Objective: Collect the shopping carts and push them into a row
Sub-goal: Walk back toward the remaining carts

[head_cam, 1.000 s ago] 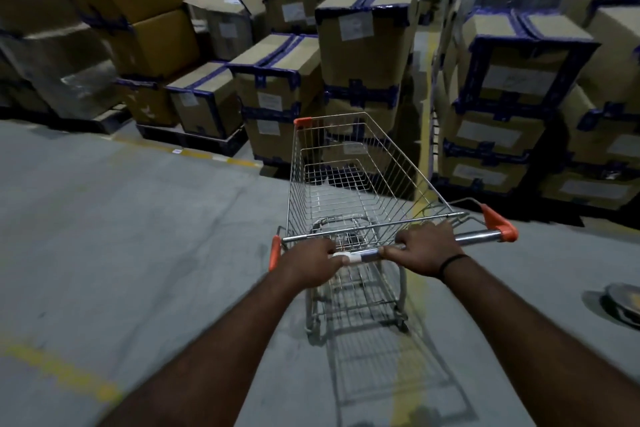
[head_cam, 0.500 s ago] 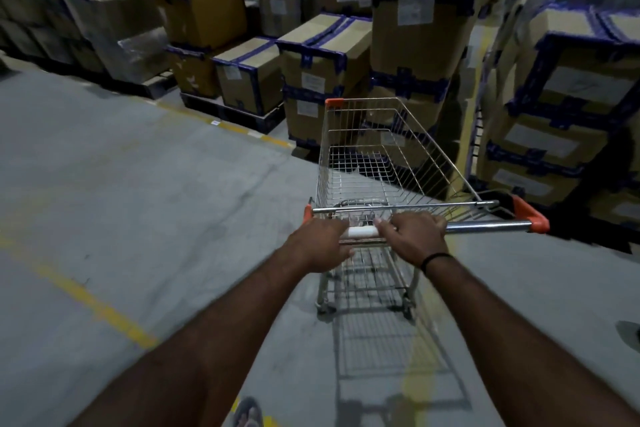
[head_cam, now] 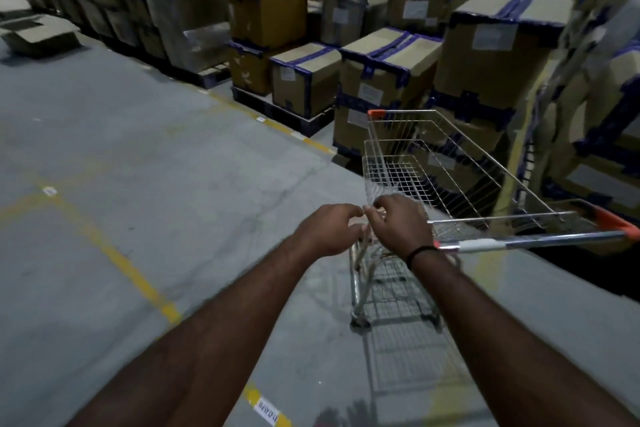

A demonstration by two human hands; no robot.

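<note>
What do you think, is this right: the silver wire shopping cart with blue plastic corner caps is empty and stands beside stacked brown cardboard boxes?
Not quite. The plastic corner caps on the silver wire shopping cart are orange, not blue, as the head view shows. The rest holds: the cart is empty and stands beside stacked brown cardboard boxes.

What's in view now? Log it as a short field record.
cart: one, wire, empty
handle: orange cap at right end
right hand: grips handle near its left end
left hand: curled beside right hand, grip unclear
boxes: stacked ahead of cart
floor: grey, yellow lines
</note>
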